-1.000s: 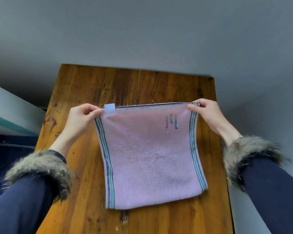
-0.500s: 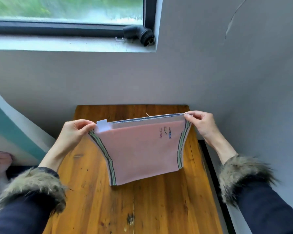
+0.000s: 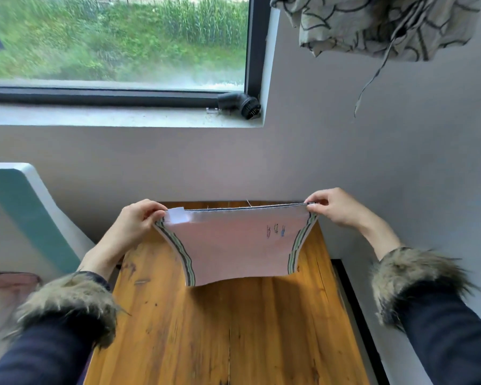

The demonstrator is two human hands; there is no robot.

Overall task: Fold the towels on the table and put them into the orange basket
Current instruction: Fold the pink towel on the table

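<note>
A pink towel [image 3: 233, 245] with striped side borders and a white label hangs in the air above the wooden table [image 3: 233, 329], folded double and stretched by its top edge. My left hand [image 3: 134, 226] pinches the towel's top left corner beside the label. My right hand [image 3: 336, 207] pinches the top right corner. The towel's lower edge hangs free, just above the tabletop. No orange basket is in view.
A grey wall with a window and sill [image 3: 122, 115] rises behind the table. A black pipe fitting [image 3: 240, 102] sits on the sill. Patterned cloth [image 3: 372, 26] hangs at the top right. A teal and white panel [image 3: 31, 215] stands to the left.
Both hands have lifted the folded towel off the table, so it now hangs from its top edge. The view has tilted upward, and the window has come into view.
</note>
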